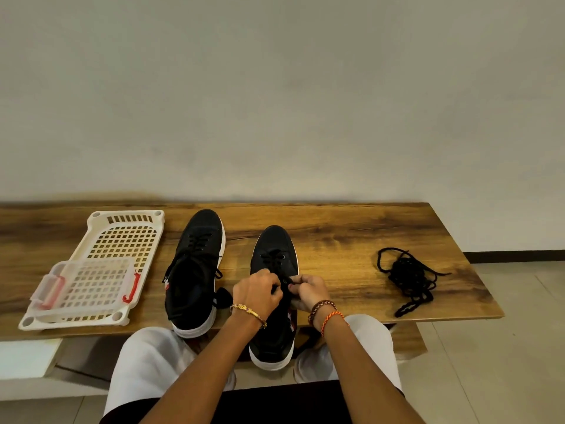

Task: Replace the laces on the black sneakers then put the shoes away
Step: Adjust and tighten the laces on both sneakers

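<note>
Left hand point(258, 290) and right hand point(307, 290), fingers curled, pinch the thin black lace point(287, 281) over the white-soled black fabric sneaker point(275, 252).

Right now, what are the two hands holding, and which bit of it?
Both hands pinch the black lace of the right sneaker: the left hand and right hand each hold a strand near the upper eyelets.

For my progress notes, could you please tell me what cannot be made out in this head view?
- Upper eyelets of the right sneaker: covered by the left hand and right hand.
- The lace in their grip: black on black, too small.
- Loose lace pile: tangled, count unclear.
</note>
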